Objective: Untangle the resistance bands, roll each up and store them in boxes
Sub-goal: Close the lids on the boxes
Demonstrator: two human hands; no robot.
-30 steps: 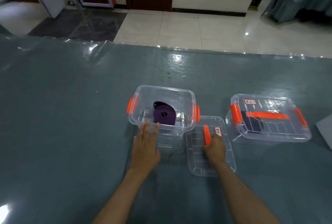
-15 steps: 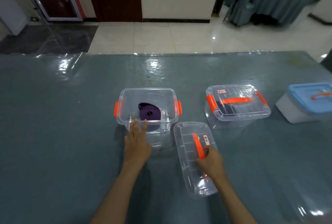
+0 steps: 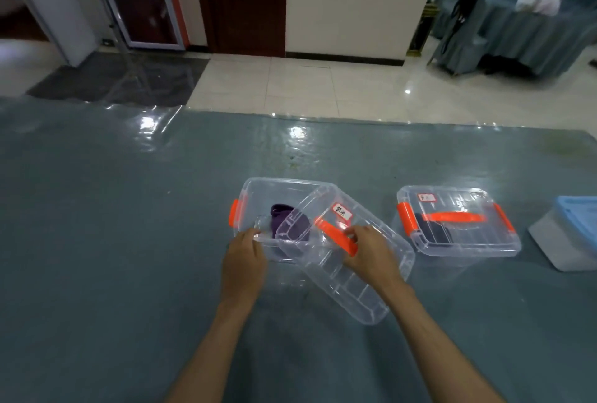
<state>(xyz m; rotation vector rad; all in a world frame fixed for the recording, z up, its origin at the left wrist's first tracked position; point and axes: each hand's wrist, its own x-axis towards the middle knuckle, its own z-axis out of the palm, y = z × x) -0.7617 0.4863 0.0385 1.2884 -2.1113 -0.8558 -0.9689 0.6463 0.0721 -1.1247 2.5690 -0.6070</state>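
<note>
Your right hand (image 3: pixel 368 249), gripping the clear lid (image 3: pixel 342 260) by its orange handle, has lifted it off the surface (image 3: pixel 113 225) and tilted it over the open box (image 3: pixel 255 187) your left hand (image 3: pixel 244 260) steadies at the rim, fingers curled on it, the rolled purple band (image 3: pixel 284 220) inside, so closing comes next.

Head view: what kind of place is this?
Probably a hall or function room, not a home: a big table under clear plastic sheeting, glossy tiled floor, and more draped tables at the back right. I can't tell more exactly.
</note>
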